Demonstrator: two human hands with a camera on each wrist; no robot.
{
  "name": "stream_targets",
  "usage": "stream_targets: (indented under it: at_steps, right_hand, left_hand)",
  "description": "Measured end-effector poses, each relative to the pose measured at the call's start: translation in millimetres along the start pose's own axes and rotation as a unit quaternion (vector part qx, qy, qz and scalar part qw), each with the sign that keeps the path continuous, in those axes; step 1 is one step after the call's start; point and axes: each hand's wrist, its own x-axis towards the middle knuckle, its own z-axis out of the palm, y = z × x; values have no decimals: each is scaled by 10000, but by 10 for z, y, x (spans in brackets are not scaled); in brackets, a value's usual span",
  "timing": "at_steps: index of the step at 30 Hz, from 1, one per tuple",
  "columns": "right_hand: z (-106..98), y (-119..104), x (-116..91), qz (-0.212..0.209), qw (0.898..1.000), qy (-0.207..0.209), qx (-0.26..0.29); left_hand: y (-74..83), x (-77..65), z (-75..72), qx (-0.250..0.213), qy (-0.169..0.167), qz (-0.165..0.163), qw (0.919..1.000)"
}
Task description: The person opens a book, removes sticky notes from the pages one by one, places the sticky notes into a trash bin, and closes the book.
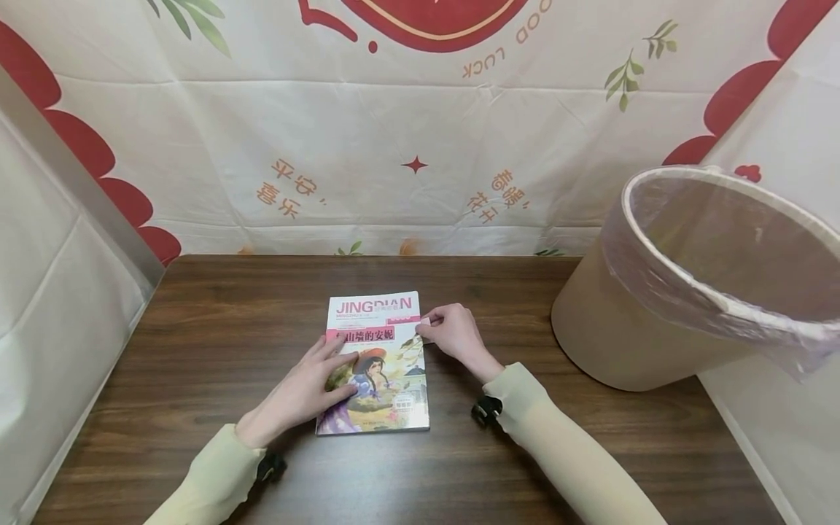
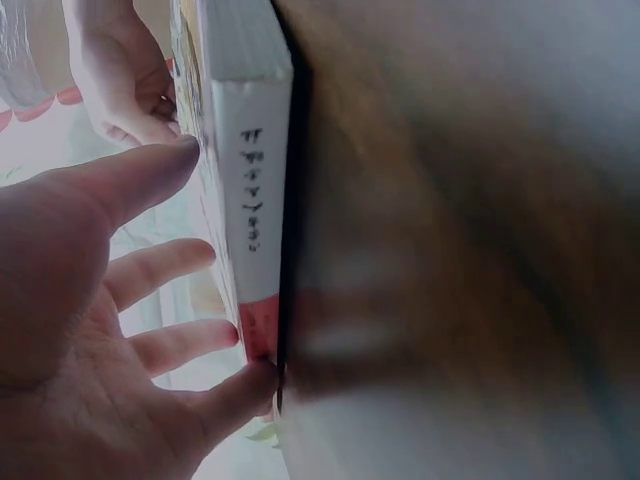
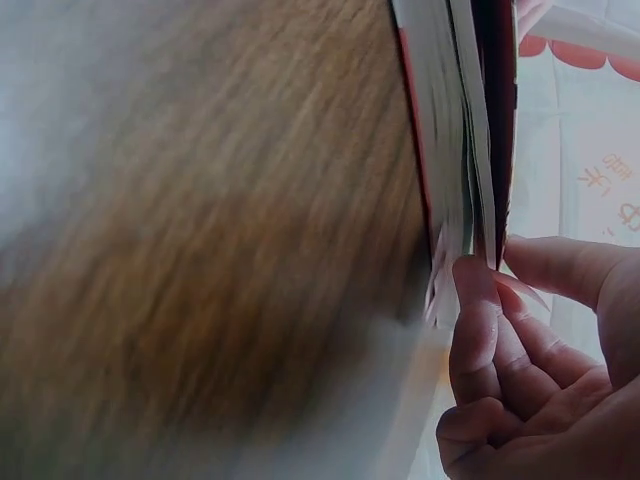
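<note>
A paperback book [image 1: 377, 364] with a pink title and a drawn figure in a red hat lies flat on the wooden table. My left hand [image 1: 311, 390] rests spread on the left part of its cover; its fingers [image 2: 170, 350] reach along the spine [image 2: 255, 200] in the left wrist view. At the book's right edge, my right hand [image 1: 456, 334] pinches a pale pink paper slip [image 3: 527, 291] between thumb and fingers. Its thumb lies close against the cover. The pages [image 3: 450, 130] stand slightly parted there. How far the slip reaches into the book is hidden.
A tall beige bin [image 1: 610, 321] with a clear plastic liner stands on the table's right side. A printed white cloth [image 1: 367, 124] hangs behind the table [image 1: 216, 306]. White sheeting [image 1: 52, 292] borders the left. Both wrists wear small black devices [image 1: 487, 410].
</note>
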Motion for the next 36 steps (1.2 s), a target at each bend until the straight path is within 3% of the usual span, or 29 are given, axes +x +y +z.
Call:
stream_targets:
  at_steps: [20,36]
  right_hand:
    - [-99,-104,-24,-271,9994,190,91]
    - [-131,-148,-57,-482,9983,213,241]
  left_hand:
    - [74,33,-12,159,77,-97,9998]
    - [247,119,10,156,327,0,9993]
